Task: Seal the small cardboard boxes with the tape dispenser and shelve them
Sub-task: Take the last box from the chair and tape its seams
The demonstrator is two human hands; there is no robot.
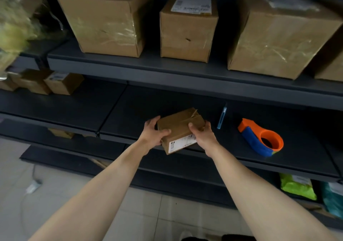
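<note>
A small cardboard box [178,127] with tape across its top and a white label on its near side sits tilted at the front edge of the dark middle shelf [204,110]. My left hand [155,131] grips its left side and my right hand [201,132] grips its right side. An orange and blue tape dispenser [261,138] lies on the same shelf to the right, apart from the box. A blue utility knife [222,117] lies between them.
Three larger taped boxes [187,29] stand on the upper shelf [167,70]. Several small boxes [61,83] sit at the middle shelf's far left. Green and teal bags [297,187] fill the lower shelf at right. Tiled floor lies below.
</note>
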